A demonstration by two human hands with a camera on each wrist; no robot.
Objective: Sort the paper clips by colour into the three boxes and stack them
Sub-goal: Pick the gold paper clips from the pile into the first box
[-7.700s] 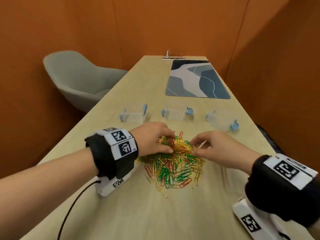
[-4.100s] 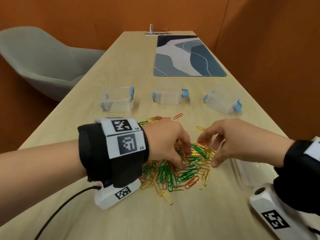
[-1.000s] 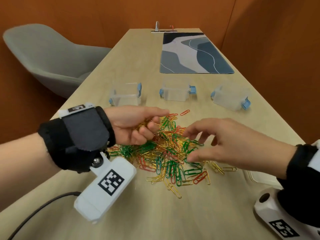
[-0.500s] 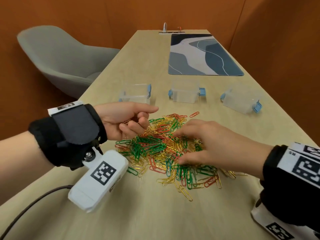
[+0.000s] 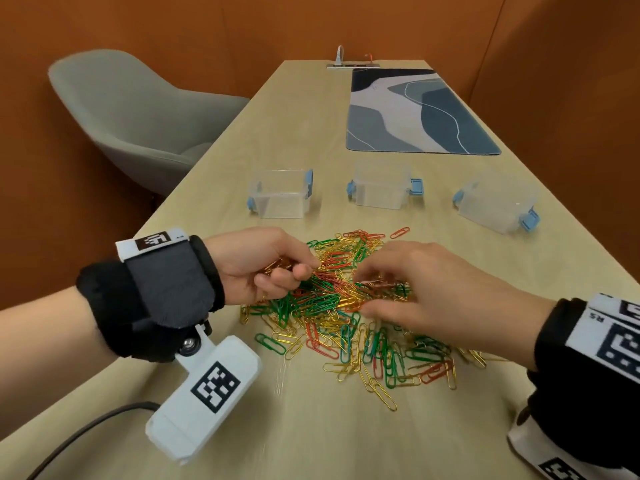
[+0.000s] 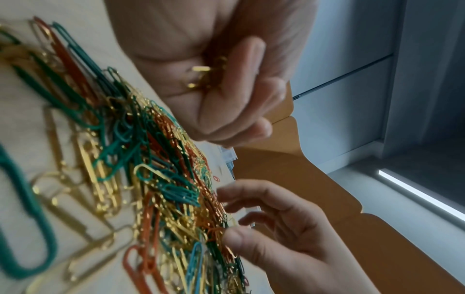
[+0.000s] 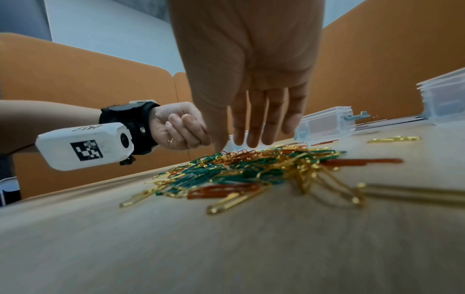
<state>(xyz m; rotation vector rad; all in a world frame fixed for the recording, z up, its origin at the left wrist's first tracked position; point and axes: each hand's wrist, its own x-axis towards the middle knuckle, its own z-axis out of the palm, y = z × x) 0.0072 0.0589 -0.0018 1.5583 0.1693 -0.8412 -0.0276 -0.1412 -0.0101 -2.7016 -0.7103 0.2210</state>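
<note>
Gold clips (image 6: 201, 77) sit bunched in your left hand (image 5: 263, 268), its fingers curled round them like a pouch, so one colour gathers there before any trip to a box. Your right hand (image 5: 426, 299) hangs over the mixed pile of paper clips (image 5: 346, 317) with fingers spread and loosely bent, tips at the top of the heap; whether it pinches a clip I cannot tell. Beyond the pile, the three clear boxes (image 5: 282, 199) stand in a row, lids off, apparently empty, within easy reach for tipping a handful in.
</note>
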